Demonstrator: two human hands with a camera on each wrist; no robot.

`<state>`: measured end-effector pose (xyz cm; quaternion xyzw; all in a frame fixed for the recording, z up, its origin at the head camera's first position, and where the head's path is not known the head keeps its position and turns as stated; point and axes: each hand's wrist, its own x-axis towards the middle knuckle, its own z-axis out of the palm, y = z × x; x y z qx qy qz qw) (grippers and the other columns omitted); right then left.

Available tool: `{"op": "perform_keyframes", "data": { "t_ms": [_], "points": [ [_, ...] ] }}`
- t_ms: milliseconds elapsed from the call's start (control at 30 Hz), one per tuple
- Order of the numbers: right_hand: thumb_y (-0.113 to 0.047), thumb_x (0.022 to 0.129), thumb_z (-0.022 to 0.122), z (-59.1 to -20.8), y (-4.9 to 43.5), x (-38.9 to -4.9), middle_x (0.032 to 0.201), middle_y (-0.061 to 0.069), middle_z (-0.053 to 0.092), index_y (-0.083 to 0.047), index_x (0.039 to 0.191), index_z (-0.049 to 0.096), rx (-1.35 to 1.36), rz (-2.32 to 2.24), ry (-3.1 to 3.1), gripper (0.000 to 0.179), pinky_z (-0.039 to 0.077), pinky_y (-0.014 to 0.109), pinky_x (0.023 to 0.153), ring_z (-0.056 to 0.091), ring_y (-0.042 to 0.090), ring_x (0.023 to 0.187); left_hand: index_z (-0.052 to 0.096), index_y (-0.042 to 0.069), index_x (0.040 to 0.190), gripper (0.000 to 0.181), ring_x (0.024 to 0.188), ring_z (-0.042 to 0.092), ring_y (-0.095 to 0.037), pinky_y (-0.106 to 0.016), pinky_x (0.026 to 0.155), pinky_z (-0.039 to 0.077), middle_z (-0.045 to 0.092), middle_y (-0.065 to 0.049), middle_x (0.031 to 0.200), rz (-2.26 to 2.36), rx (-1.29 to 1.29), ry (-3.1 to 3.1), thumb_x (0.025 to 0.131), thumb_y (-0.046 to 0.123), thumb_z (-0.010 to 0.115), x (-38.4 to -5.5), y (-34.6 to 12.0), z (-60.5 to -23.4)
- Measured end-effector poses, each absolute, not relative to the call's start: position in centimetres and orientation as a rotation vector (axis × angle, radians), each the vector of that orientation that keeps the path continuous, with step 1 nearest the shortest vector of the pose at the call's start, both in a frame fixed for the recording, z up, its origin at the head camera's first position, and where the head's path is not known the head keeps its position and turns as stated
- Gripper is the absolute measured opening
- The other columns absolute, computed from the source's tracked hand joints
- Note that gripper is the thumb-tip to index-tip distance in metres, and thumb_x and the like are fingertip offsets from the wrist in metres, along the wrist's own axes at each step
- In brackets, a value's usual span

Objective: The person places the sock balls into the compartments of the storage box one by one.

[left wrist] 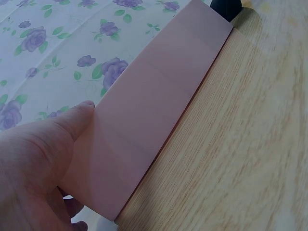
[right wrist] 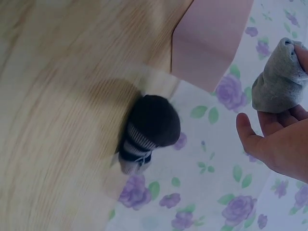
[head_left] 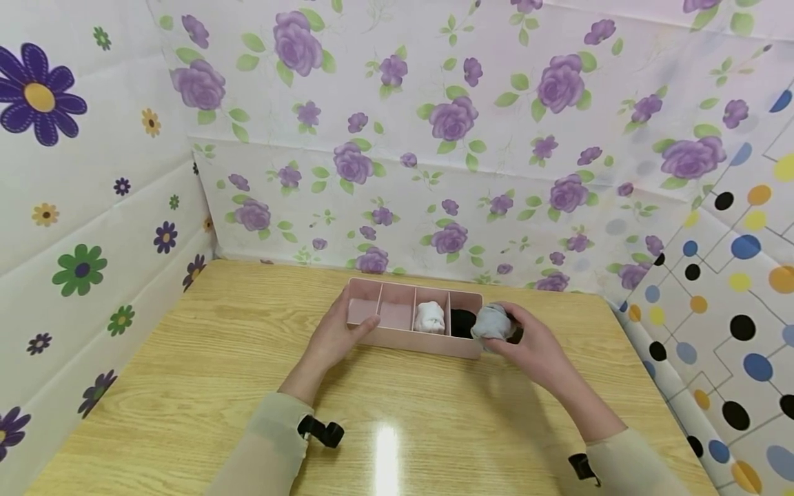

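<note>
A long pink divided box (head_left: 415,339) sits on the table, its compartments in one row. My left hand (head_left: 338,332) grips the box's left end, thumb over the front rim; the left wrist view has the thumb (left wrist: 79,118) against the front wall. My right hand (head_left: 532,342) holds a grey rolled sock (head_left: 492,322), raised beside the box's right end. A white rolled sock (head_left: 430,317) and a black rolled sock (head_left: 462,322) fill the two right compartments. Below the right hand, a dark striped sock (right wrist: 149,127) lies on the table, mostly hidden in the head view.
The wooden table (head_left: 372,406) extends in front of the box. Behind it hangs a cloth with purple roses (head_left: 449,120); a flowered cloth (head_left: 80,269) stands on the left and a dotted one (head_left: 744,331) on the right.
</note>
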<state>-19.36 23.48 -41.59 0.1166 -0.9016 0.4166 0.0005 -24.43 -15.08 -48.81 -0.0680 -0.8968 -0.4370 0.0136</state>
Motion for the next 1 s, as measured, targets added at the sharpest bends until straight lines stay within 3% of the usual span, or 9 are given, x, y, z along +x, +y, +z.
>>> {"op": "perform_keyframes", "data": {
  "t_ms": [133,333,600,833,1000],
  "points": [
    [-0.031,0.101,0.086,-41.4,22.4,-20.0,0.137,0.015,0.066,-0.008,0.159,0.054,0.360,1.266,-2.840,0.071,0.057,0.039,0.078,0.064,0.030,0.110,0.002,0.012,0.179,0.109,0.165,0.023,-0.044,-0.062,0.132,0.022,0.016,-0.018,0.183,-1.369,-0.209,-2.794,0.106,0.053,0.072,-24.4,-15.0,-48.8],
    [-0.029,0.100,0.086,-41.4,21.0,-20.7,0.142,0.013,0.066,-0.009,0.157,0.055,0.417,1.302,-2.808,0.068,0.057,0.047,0.093,0.064,0.032,0.123,0.002,0.011,0.179,0.109,0.164,0.023,-0.045,-0.063,0.132,0.023,0.016,-0.019,0.182,-1.359,-0.214,-2.793,0.106,0.054,0.072,-24.3,-15.1,-48.7],
    [-0.024,0.100,0.087,-41.2,19.0,-21.9,0.140,0.011,0.064,-0.011,0.156,0.055,0.471,1.375,-2.784,0.066,0.057,0.049,0.094,0.063,0.031,0.120,0.002,0.011,0.178,0.110,0.164,0.023,-0.046,-0.064,0.132,0.023,0.016,-0.020,0.182,-1.370,-0.202,-2.794,0.106,0.054,0.072,-24.3,-15.1,-48.7],
    [-0.015,0.100,0.086,-41.2,17.2,-23.2,0.150,0.015,0.058,-0.008,0.160,0.051,0.495,1.535,-2.748,0.070,0.059,0.053,0.104,0.062,0.037,0.138,0.004,0.010,0.178,0.109,0.164,0.024,-0.047,-0.064,0.131,0.023,0.017,-0.022,0.182,-1.365,-0.199,-2.784,0.106,0.052,0.073,-24.2,-15.1,-48.7],
    [-0.015,0.100,0.086,-41.6,16.1,-24.0,0.146,0.014,0.054,-0.009,0.155,0.055,0.554,1.501,-2.721,0.064,0.060,0.052,0.103,0.063,0.034,0.129,0.004,0.010,0.178,0.108,0.164,0.024,-0.046,-0.064,0.131,0.023,0.017,-0.021,0.182,-1.366,-0.208,-2.778,0.106,0.051,0.073,-24.3,-15.0,-48.7]
  ]
}}
